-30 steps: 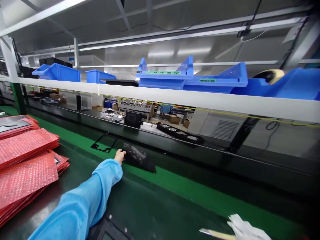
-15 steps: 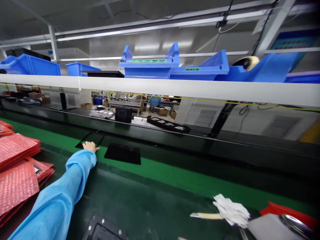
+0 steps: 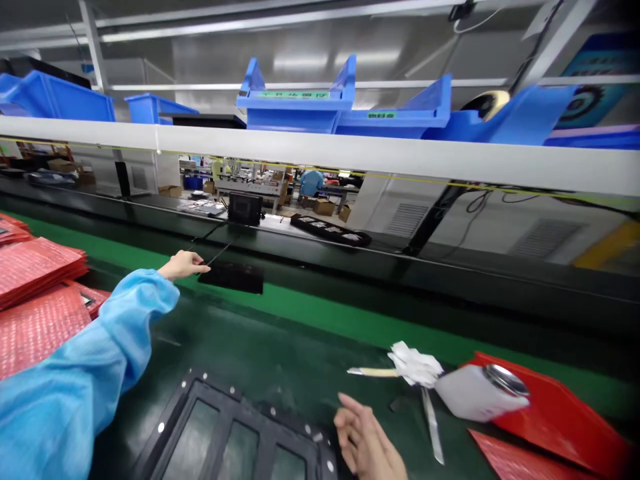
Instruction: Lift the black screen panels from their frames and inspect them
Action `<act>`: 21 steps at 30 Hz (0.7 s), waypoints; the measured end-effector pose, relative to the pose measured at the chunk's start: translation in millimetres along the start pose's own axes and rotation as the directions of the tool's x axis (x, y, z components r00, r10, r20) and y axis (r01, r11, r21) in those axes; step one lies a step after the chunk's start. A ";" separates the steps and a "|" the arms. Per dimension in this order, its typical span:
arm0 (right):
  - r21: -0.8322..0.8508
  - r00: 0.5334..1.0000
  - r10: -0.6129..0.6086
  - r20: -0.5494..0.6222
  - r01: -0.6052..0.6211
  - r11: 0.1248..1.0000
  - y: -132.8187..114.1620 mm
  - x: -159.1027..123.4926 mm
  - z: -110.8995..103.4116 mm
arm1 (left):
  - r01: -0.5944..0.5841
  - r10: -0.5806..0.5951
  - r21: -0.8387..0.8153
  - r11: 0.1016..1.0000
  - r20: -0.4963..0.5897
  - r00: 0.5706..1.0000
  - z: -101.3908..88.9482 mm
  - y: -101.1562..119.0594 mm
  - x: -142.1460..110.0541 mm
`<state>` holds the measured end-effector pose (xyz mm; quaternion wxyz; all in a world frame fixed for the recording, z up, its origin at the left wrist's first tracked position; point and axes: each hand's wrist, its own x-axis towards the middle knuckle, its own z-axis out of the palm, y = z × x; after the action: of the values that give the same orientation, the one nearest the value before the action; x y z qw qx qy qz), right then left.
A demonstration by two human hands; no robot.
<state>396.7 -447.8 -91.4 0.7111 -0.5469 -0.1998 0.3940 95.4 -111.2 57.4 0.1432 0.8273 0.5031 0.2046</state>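
My left hand (image 3: 184, 265), in a blue sleeve, reaches to the green strip along the far side of the bench. Its fingers and thumb pinch the edge of a thin, dark flat panel (image 3: 213, 248), which looks tilted; its outline is hard to make out. Just right of that hand, a second black flat panel (image 3: 233, 277) lies on the green strip. My right hand (image 3: 369, 440) hovers at the lower middle, fingers loosely bent and apart, with nothing in it. Beside it is a black frame (image 3: 227, 413) with rectangular openings and small light discs along its rim, cut off below.
Red bubble-wrap pouches (image 3: 43, 273) are stacked at left. To the right are white crumpled tissue (image 3: 415, 363), a pale-handled blade (image 3: 375, 372), metal tweezers (image 3: 433, 427), a white bottle (image 3: 483, 393) and red pouches (image 3: 560, 413). Blue bins (image 3: 295, 110) stand on the overhead shelf (image 3: 320, 147).
My left hand, earlier resting on the left panel, now pinches its edge and has shifted up. My right hand has come into view. The camera has tilted down, showing more of the black frame.
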 end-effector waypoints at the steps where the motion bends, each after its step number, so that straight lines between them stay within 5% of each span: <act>1: 0.023 1.000 -0.017 -0.022 0.017 1.000 -0.6 -0.4 -0.7 | -0.049 0.049 0.012 0.999 0.013 0.999 1.0 9.1 -17.9; 5: 0.080 0.998 -0.045 -0.033 0.047 0.996 -0.8 -3.5 -0.4 | -0.253 0.250 0.039 0.967 0.059 0.966 11.8 34.7 -105.3; 7: 0.093 0.998 -0.062 -0.030 0.065 0.994 -0.4 -4.8 0.7 | -0.399 0.393 0.117 0.909 0.069 0.917 19.8 37.6 -150.1; 12: 0.104 0.996 -0.076 -0.047 0.080 0.991 0.7 -6.1 1.5 | -0.552 0.511 0.081 0.830 0.290 0.809 38.6 30.0 -238.2; 16: 0.116 0.996 -0.074 -0.041 0.079 0.990 1.7 -5.8 1.3 | -0.513 0.453 0.022 0.858 0.437 0.777 41.4 30.2 -277.4; 21: 0.115 0.997 -0.070 -0.036 0.074 0.991 1.6 -5.5 1.2 | -0.433 0.378 0.003 0.901 0.479 0.792 40.8 32.8 -292.7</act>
<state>392.0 -451.2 -91.7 0.7586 -0.5031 -0.1848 0.3704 20.5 -388.2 -20.7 0.1658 0.9471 0.2749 -0.0035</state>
